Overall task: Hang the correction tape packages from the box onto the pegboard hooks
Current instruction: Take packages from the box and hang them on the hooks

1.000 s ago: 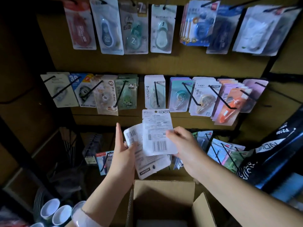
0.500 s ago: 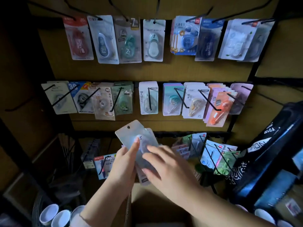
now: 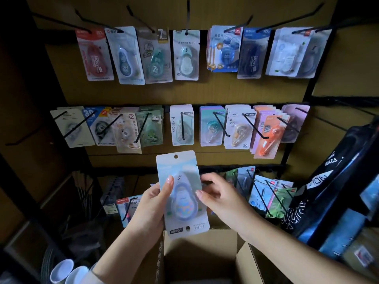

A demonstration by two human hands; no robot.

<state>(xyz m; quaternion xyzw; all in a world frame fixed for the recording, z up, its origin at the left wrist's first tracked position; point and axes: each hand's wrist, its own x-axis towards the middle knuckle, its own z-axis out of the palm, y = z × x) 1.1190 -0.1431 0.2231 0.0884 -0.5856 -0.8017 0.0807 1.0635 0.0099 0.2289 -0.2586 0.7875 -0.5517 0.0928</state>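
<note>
A pale blue correction tape package (image 3: 181,193) stands front side up between my hands, its printed label upside down and a hang hole at its top. My left hand (image 3: 152,203) holds its left edge with the thumb across the blister. My right hand (image 3: 219,196) holds the right edge, thumb on the front. Both are above the open cardboard box (image 3: 201,253). The pegboard (image 3: 205,93) behind carries rows of black hooks (image 3: 187,15) with hung packages.
Three rows of hung packages fill the board; the bottom row (image 3: 264,193) sits just right of my right hand. A dark bag (image 3: 338,177) leans at the right. White cups (image 3: 61,271) stand at the lower left, beside dark shelving.
The packages showed their printed backs a second ago; now one faces front and stands upright, held by both hands. The view has tilted down and back, showing more of the board.
</note>
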